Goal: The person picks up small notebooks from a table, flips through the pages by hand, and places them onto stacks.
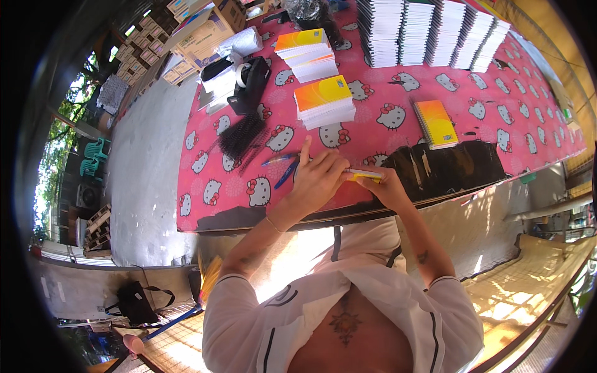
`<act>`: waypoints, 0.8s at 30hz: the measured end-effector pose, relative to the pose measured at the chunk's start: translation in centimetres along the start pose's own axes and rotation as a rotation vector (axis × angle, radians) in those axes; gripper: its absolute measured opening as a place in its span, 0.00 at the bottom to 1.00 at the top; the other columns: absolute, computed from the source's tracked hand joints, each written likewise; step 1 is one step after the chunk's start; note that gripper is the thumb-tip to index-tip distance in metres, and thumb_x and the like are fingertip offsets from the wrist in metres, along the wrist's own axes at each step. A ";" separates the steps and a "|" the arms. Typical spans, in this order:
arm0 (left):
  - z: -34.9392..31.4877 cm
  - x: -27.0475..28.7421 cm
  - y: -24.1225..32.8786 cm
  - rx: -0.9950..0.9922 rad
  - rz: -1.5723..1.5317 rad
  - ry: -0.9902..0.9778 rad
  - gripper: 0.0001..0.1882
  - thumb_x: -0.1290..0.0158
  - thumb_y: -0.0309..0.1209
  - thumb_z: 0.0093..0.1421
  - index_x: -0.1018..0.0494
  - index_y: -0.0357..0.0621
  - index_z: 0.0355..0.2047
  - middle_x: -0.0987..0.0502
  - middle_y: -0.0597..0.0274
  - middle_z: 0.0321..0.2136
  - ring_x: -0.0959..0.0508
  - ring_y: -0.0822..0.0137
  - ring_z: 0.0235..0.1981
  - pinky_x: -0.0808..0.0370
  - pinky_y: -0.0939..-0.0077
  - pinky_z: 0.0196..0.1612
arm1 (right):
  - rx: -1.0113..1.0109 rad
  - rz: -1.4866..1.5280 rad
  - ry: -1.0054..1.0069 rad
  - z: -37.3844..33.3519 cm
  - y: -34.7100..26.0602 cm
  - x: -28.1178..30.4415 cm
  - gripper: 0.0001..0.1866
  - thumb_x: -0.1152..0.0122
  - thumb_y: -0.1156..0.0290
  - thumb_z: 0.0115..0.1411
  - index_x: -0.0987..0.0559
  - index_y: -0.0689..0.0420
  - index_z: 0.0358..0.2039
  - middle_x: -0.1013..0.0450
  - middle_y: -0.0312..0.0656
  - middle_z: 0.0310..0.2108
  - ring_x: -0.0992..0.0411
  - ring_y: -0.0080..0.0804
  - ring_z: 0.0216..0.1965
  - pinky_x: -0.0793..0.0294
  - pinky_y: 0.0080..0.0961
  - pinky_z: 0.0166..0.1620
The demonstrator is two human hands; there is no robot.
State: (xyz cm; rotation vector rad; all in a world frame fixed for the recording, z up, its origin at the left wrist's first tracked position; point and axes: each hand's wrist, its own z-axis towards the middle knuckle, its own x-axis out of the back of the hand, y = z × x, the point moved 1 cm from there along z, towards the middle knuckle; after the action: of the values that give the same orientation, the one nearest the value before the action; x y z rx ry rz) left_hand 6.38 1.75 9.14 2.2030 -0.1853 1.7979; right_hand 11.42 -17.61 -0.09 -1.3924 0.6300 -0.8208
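Note:
Near the front edge of the table, a small notebook [363, 174] with a yellow cover is held edge-on between my hands. My right hand [392, 189] grips its right end, thumb on top. My left hand [318, 179] is at its left end, fingers curled against it and the index finger pointing away; whether a coil is in these fingers is hidden. Beside my left hand lie blue-handled pliers [286, 175], partly covered by it. A pile of black spiral binding coils [239, 137] lies farther left. To the right rests a spiral-bound notebook [437, 124] with an orange-yellow cover.
Two stacks of orange-yellow booklets [324, 102] stand beyond my hands. Tall stacks of spiral notebooks [413, 34] fill the back right. A black tape dispenser [250, 86] stands at the back left. The pink patterned tablecloth [214, 168] has a torn black patch [457, 171] in front.

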 end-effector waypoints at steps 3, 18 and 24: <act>-0.7 -6.1 1.2 -0.009 0.164 0.607 0.41 0.54 0.54 0.66 0.45 0.34 0.68 0.41 0.41 0.67 0.44 0.42 0.70 0.61 0.31 0.68 | 0.031 -0.079 0.026 0.2 -0.3 -0.4 0.14 0.39 0.75 0.64 0.19 0.62 0.50 0.22 0.32 0.34 0.31 0.14 0.35 0.29 0.17 0.38; 1.6 -5.6 2.2 0.034 0.249 0.630 0.47 0.65 0.62 0.68 0.44 0.27 0.66 0.44 0.35 0.68 0.45 0.43 0.71 0.64 0.31 0.68 | 0.060 -0.166 -0.016 0.6 0.5 0.2 0.18 0.36 0.73 0.61 0.20 0.60 0.52 0.20 0.45 0.31 0.28 0.16 0.31 0.25 0.24 0.37; 0.0 -8.3 4.0 -0.077 0.159 0.628 0.44 0.68 0.61 0.69 0.42 0.32 0.67 0.43 0.42 0.69 0.46 0.49 0.72 0.64 0.35 0.69 | 0.060 -0.063 0.046 0.5 1.7 -0.6 0.17 0.38 0.74 0.60 0.20 0.61 0.51 0.20 0.49 0.29 0.26 0.18 0.32 0.24 0.26 0.36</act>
State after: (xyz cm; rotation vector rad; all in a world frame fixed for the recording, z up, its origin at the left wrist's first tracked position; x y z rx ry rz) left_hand 3.50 -2.72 1.62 1.5081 -0.2880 2.4187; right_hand 11.68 -16.82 -1.78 -1.3474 0.5946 -0.9170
